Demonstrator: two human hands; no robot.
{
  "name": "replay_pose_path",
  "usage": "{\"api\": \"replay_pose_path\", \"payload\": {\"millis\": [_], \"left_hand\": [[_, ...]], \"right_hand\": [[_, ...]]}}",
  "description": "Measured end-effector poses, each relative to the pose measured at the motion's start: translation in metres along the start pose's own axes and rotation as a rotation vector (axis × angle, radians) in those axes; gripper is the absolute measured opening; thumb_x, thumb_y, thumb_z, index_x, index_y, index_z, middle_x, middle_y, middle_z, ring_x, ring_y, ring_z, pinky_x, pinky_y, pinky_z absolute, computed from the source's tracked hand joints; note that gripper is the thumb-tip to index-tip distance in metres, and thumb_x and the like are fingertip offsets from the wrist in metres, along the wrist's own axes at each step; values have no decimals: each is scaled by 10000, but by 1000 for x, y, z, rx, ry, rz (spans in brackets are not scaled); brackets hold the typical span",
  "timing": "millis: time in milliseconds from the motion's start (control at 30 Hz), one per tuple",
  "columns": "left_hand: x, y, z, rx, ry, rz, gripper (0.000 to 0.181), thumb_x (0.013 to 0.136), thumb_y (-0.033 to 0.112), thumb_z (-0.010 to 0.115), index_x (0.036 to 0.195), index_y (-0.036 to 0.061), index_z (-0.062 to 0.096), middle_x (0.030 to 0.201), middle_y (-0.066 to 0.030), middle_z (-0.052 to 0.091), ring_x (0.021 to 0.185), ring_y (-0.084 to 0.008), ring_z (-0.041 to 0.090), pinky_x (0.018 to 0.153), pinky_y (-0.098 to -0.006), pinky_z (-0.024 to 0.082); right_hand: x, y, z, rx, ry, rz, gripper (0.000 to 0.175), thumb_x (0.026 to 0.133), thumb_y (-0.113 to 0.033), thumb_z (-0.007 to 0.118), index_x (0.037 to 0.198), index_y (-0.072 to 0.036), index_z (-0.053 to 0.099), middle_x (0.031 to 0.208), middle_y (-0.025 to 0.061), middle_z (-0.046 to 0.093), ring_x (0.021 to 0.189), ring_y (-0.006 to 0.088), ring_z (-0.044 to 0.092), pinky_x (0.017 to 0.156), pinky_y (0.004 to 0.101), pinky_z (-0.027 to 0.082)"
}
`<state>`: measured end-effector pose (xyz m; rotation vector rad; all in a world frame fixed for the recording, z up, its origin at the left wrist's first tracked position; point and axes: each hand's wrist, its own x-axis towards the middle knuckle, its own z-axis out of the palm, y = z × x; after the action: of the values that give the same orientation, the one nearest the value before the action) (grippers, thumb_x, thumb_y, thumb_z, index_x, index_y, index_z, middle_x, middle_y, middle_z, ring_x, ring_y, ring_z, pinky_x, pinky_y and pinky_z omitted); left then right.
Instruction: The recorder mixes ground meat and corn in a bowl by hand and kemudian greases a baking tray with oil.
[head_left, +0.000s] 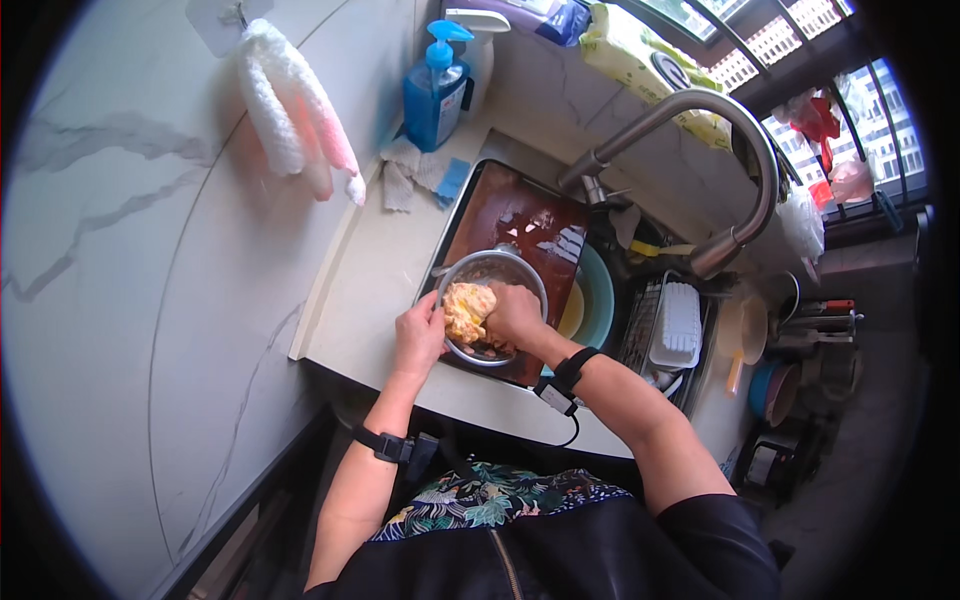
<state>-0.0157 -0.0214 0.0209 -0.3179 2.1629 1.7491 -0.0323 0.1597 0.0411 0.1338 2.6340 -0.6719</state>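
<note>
A round metal bowl (541, 289) rests on a reddish-brown board or tray (487, 199) laid over part of the sink. My left hand (420, 334) grips the bowl's left rim. Inside lies a lumpy, pale yellow-orange mixture (469, 307), with darker pinkish bits below it. My right hand (517, 315) is down in the bowl, curled into a fist against the mixture; its fingertips are hidden. Black straps circle both forearms, and a small box with a cable (555, 397) hangs from the right one.
Arching over the sink is a metal faucet (761, 172). A turquoise basin (600, 300) sits partly under the board. Right of it, a wire rack holds a white plastic tray (675, 326). A blue pump bottle (435, 97) and cloths (412, 172) stand behind; a towel (274, 105) hangs at left.
</note>
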Motion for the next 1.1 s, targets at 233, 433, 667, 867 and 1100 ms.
{"api": "replay_pose_path", "payload": {"millis": [233, 433, 667, 867, 1100], "left_hand": [[-15, -3, 1, 15, -89, -80, 290, 945, 62, 483, 1217, -40, 495, 679, -145, 667, 507, -200, 668, 417, -303, 514], [-38, -12, 13, -194, -200, -255, 243, 965, 52, 429, 1196, -17, 394, 722, -171, 675, 569, -246, 699, 456, -316, 558], [-52, -35, 34, -222, -402, -433, 228, 1018, 175, 434, 1106, -11, 533, 746, -136, 689, 564, -207, 684, 463, -289, 526], [-39, -27, 11, -48, -426, -381, 281, 1008, 228, 489, 970, -22, 613, 614, -73, 611, 472, -163, 608, 432, -257, 479], [-27, -22, -16, 60, -518, -341, 261, 962, 201, 505, 875, 1, 649, 597, -51, 582, 465, -147, 593, 419, -262, 463]], "right_hand": [[13, 24, -1, -114, -89, -265, 384, 722, -31, 607, 1106, -20, 627, 1098, 254, 632, 1041, 402, 617, 896, 459, 499], [2, 7, -23, -290, -103, -418, 541, 707, -71, 678, 1241, -107, 597, 1265, 198, 540, 1191, 372, 516, 939, 546, 438], [-24, -23, -36, -521, -35, -516, 699, 641, -237, 800, 1296, -165, 566, 1226, 155, 532, 1179, 336, 507, 897, 580, 416], [-30, -24, -54, -222, 44, -488, 555, 699, -124, 735, 1240, -135, 611, 1235, 166, 541, 1144, 362, 548, 870, 544, 471], [-14, -7, -61, 456, 205, -365, 179, 826, -47, 598, 968, 0, 696, 893, 134, 680, 881, 304, 659, 791, 392, 517]]}}
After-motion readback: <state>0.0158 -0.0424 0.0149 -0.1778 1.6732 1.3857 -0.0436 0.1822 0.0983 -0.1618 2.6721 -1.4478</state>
